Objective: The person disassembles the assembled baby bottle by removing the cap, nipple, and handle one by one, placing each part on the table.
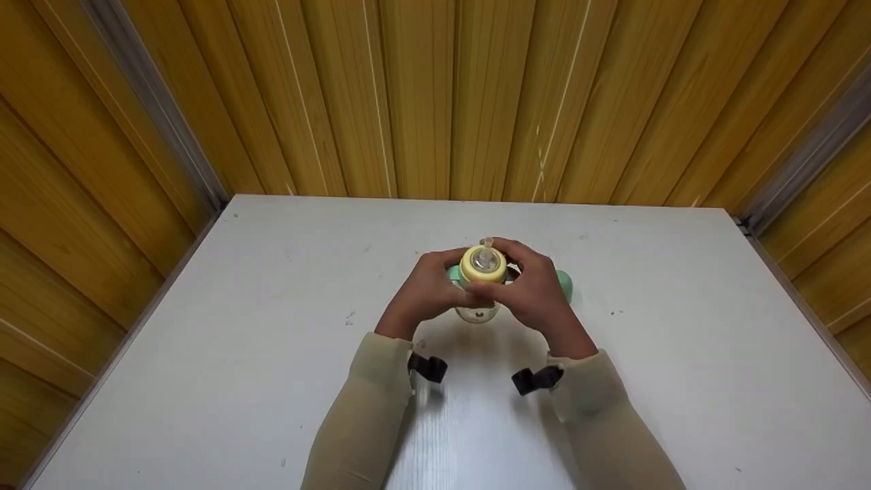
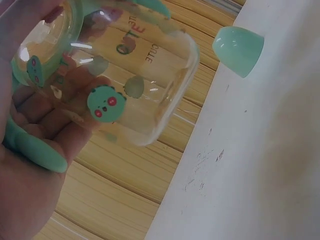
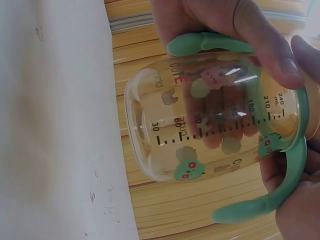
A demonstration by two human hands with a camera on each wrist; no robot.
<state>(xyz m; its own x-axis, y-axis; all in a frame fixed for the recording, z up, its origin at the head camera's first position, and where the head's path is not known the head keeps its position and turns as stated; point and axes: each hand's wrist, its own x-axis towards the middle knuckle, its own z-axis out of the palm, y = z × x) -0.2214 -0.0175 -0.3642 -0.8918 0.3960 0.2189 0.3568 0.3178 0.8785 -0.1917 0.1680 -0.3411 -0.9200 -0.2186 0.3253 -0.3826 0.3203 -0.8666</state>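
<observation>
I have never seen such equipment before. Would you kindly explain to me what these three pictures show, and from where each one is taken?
There is no machine here, only a person working bare-handed. The wide picture comes from a camera worn on the head, looking forward and down. The other two come from wrist cameras, probably the black pieces, so they show the work close up and tilted. The left hand and the right hand together hold a clear baby bottle with a yellow collar and green handles. On the white table, a green cap sits apart from the bottle.
</observation>
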